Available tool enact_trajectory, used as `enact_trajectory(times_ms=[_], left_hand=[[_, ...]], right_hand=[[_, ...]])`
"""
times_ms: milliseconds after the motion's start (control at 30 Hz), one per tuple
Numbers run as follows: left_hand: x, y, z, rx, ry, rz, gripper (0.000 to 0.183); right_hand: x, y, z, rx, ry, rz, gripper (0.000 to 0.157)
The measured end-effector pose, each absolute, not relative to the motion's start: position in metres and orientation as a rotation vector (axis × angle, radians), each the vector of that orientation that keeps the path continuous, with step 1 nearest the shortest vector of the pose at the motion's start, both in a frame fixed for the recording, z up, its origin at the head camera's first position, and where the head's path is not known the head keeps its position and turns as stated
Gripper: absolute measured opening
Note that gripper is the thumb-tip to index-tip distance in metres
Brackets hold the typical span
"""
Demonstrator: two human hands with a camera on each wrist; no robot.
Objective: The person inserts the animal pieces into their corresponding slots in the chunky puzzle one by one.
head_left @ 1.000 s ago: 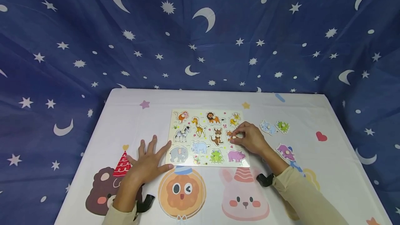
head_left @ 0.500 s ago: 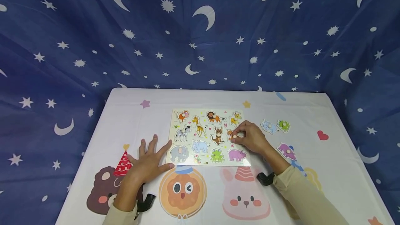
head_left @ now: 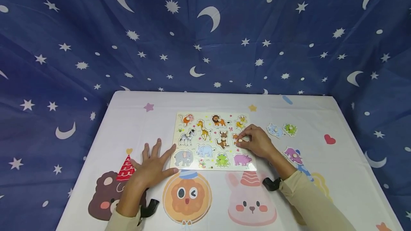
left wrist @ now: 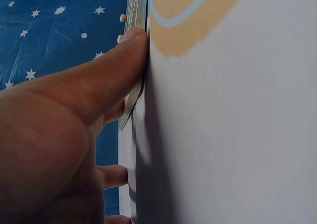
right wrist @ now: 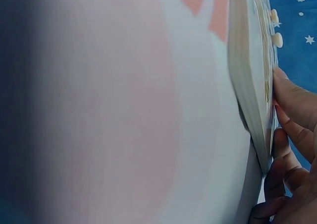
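A pale wooden animal puzzle board (head_left: 205, 116) lies flat on the table. My left hand (head_left: 150, 168) is spread at its left side, thumb and index finger at the edge; in the left wrist view the thumb (left wrist: 111, 65) lies along the board's side. With thumb and index finger, my right hand (head_left: 258, 142) pinches a small orange-brown animal puzzle piece (head_left: 235, 138) at the board's right side, partly hidden by the fingers. Knobbed pieces such as the lion (head_left: 219, 121), giraffe (head_left: 203, 130) and zebra (head_left: 187, 137) sit in the board.
Loose puzzle pieces lie right of the board: a blue rhino (head_left: 275, 130), a green frog (head_left: 290, 129) and a purple hippo (head_left: 293, 155) beside the right forearm. The white tablecloth (head_left: 138, 124) has cartoon prints. A blue star-patterned curtain (head_left: 224, 63) hangs behind the table.
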State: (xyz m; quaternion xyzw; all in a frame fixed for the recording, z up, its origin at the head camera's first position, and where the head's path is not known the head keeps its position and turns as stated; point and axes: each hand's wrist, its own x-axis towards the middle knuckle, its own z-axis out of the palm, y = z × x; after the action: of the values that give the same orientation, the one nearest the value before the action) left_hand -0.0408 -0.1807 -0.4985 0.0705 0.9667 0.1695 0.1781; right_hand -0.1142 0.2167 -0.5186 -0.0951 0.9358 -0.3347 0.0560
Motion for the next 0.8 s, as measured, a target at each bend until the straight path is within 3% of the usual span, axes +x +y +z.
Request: enact_trajectory(times_ms=[433,800], left_hand=[[-0.041,-0.181,-0.499,0.198,2.732,0.475,0.084],[-0.041,-0.181,-0.498,0.197,2.729,0.472,0.085]], right_hand=[[-0.117,0.225,-0.507,-0.234,2.726,-1.125,0.017],[-0.093,0.263,-0.496,-0.225,2.742,-1.140,0.019]])
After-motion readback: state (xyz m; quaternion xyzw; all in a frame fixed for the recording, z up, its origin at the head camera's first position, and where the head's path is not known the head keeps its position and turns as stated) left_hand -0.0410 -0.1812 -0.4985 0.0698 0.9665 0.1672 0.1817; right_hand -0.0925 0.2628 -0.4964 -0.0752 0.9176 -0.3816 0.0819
